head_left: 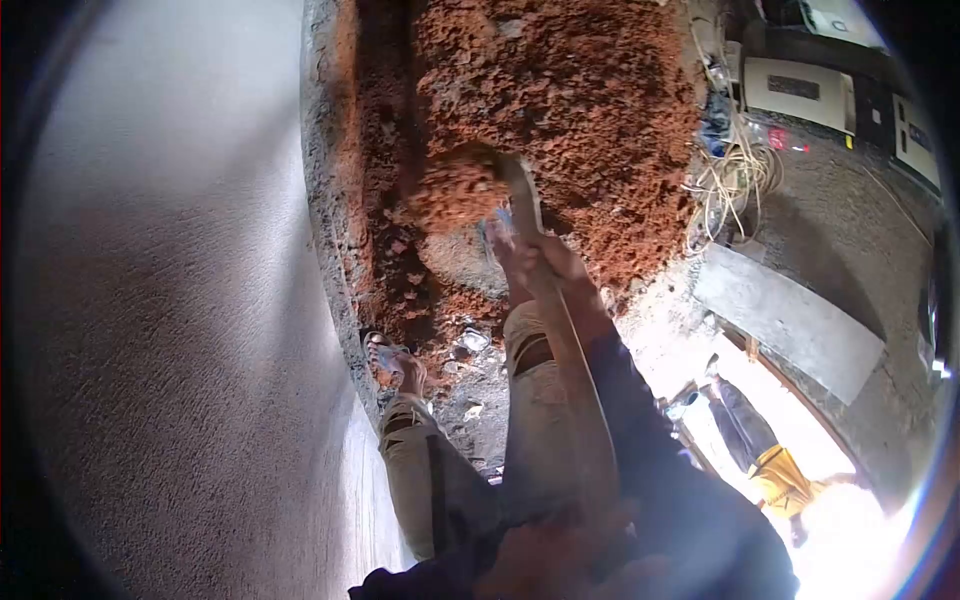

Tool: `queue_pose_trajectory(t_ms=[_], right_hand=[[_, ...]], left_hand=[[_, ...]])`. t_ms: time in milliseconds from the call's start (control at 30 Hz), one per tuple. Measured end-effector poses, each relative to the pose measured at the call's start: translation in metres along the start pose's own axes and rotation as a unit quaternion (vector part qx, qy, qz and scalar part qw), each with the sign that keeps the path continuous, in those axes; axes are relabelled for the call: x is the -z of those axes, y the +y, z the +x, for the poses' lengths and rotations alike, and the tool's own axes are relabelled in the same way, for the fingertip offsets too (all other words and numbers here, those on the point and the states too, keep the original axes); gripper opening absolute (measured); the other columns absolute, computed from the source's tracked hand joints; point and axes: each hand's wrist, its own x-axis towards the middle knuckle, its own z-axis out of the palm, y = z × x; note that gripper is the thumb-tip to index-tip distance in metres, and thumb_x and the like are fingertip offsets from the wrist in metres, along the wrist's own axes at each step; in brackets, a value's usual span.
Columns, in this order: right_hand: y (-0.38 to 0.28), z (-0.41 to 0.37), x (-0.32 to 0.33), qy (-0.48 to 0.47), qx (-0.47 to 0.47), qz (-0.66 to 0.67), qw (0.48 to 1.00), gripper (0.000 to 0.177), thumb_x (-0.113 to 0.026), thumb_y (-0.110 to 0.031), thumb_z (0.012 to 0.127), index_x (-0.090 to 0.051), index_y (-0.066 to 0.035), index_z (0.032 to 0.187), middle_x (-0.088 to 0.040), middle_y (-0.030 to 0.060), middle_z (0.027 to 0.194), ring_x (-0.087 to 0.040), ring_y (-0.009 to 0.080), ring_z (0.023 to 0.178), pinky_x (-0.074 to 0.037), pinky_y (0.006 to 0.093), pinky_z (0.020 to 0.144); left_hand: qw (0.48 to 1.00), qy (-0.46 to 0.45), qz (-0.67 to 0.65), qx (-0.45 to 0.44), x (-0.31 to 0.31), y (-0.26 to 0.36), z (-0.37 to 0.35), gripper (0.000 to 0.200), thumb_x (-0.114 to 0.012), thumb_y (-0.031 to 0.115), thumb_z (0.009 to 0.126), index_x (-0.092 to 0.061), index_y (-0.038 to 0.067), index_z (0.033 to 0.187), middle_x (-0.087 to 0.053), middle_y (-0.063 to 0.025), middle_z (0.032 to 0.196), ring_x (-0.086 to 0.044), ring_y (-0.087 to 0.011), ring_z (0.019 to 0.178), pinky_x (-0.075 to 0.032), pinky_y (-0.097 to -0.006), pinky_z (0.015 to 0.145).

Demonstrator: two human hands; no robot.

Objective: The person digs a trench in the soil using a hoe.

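A hoe with a long wooden handle [572,365] runs from near my body up to the reddish soil. Its blade, seen to the left of the handle's far end, is mostly covered by loose red soil [450,195], which is blurred. My right hand [548,262], at the end of a dark sleeve, is wrapped around the handle below the blade. Close to my waist, my left hand [560,555] is closed on the near end of the handle; shadow dims its fingers. My sandalled foot [392,358] stands on the soil's left edge, and the other is partly behind the handle.
Red soil [570,80] lies ahead between a grey concrete wall [180,300] and a rough floor. Coiled cable [738,180], a grey slab [785,315] and pale boxes [798,92] are on the right. A person in yellow [780,475] is by the bright opening.
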Motion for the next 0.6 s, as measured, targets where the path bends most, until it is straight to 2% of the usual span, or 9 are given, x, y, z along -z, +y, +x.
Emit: queue_pose_trajectory(t_ms=[100,167,233,267,300,367,433,500,600], right_hand=[[0.019,-0.072,-0.039,0.120,0.164,0.024,0.979,0.016,-0.057,-0.007,0.087,-0.047,-0.008,0.074,-0.045,-0.0008,0.056,-0.047,0.0112,0.050,-0.044,0.0268,0.048],[0.033,-0.097,-0.053,0.269,0.303,0.002,0.914,0.016,-0.060,-0.008,0.085,-0.047,-0.008,0.075,-0.043,-0.0013,0.055,-0.045,0.0107,0.048,-0.042,0.0247,0.046],[0.054,-0.105,-0.012,0.223,0.397,-0.031,0.890,0.024,-0.053,-0.021,0.093,-0.055,0.002,0.100,-0.050,-0.0002,0.069,-0.049,0.0102,0.064,-0.043,0.0237,0.060],[0.062,-0.110,-0.011,0.262,0.430,-0.119,0.856,0.025,-0.056,-0.020,0.091,-0.054,0.003,0.101,-0.049,-0.0002,0.068,-0.048,0.0099,0.062,-0.043,0.0228,0.058],[0.061,-0.102,0.003,0.277,0.419,0.025,0.864,0.016,-0.056,-0.016,0.089,-0.055,-0.001,0.094,-0.048,-0.0006,0.066,-0.048,0.0094,0.060,-0.043,0.0226,0.055],[0.079,-0.088,0.024,0.368,0.446,0.006,0.816,0.009,-0.056,-0.012,0.086,-0.052,-0.005,0.087,-0.047,-0.0014,0.064,-0.047,0.0089,0.057,-0.043,0.0229,0.054],[0.087,-0.063,0.046,0.361,0.465,0.040,0.807,0.009,-0.055,-0.008,0.083,-0.047,-0.010,0.080,-0.044,-0.0016,0.062,-0.047,0.0100,0.056,-0.043,0.0237,0.053],[0.093,-0.049,0.079,0.356,0.449,0.046,0.818,0.006,-0.054,-0.010,0.082,-0.049,-0.007,0.083,-0.048,0.0026,0.065,-0.051,0.0150,0.060,-0.046,0.0287,0.060],[0.093,-0.050,0.139,0.340,0.404,0.062,0.847,0.011,-0.052,-0.013,0.081,-0.051,-0.003,0.086,-0.054,0.0089,0.068,-0.058,0.0226,0.067,-0.050,0.0361,0.071]], left_hand=[[0.993,0.014,0.107,0.042,0.015,-0.011,-0.038,0.053,-0.061,0.031,0.082,-0.048,0.008,0.128,-0.059,-0.0206,0.085,-0.062,-0.0345,0.075,-0.050,-0.0452,0.061],[0.978,0.034,0.183,0.094,0.024,-0.028,-0.058,0.052,-0.062,0.030,0.082,-0.049,0.009,0.128,-0.059,-0.0198,0.085,-0.061,-0.0339,0.075,-0.050,-0.0448,0.060],[0.950,0.065,0.264,0.152,0.027,-0.058,-0.062,0.052,-0.062,0.029,0.081,-0.049,0.009,0.127,-0.060,-0.0190,0.084,-0.061,-0.0333,0.074,-0.049,-0.0444,0.059],[0.933,0.090,0.302,0.177,0.029,-0.082,-0.056,0.051,-0.062,0.028,0.081,-0.049,0.009,0.127,-0.060,-0.0186,0.084,-0.061,-0.0330,0.074,-0.049,-0.0443,0.058],[0.916,0.112,0.334,0.193,0.031,-0.107,-0.047,0.051,-0.062,0.027,0.080,-0.050,0.009,0.126,-0.060,-0.0182,0.084,-0.061,-0.0327,0.074,-0.049,-0.0441,0.058],[0.874,0.196,0.393,0.209,0.027,-0.192,-0.006,0.047,-0.062,0.019,0.075,-0.054,0.013,0.121,-0.060,-0.0110,0.081,-0.059,-0.0278,0.072,-0.045,-0.0422,0.053],[0.859,0.318,0.385,0.114,0.035,-0.271,0.046,0.034,-0.065,0.024,0.076,-0.065,0.013,0.108,-0.058,-0.0091,0.075,-0.058,-0.0283,0.069,-0.045,-0.0442,0.059],[0.875,0.348,0.329,0.069,0.038,-0.371,0.111,0.012,-0.060,0.025,0.082,-0.067,0.015,0.086,-0.058,-0.0082,0.072,-0.058,-0.0301,0.067,-0.045,-0.0453,0.060],[0.865,0.389,0.312,-0.055,0.046,-0.419,0.178,0.020,-0.062,0.022,0.076,-0.067,0.014,0.093,-0.061,-0.0092,0.074,-0.060,-0.0285,0.073,-0.047,-0.0434,0.065]])
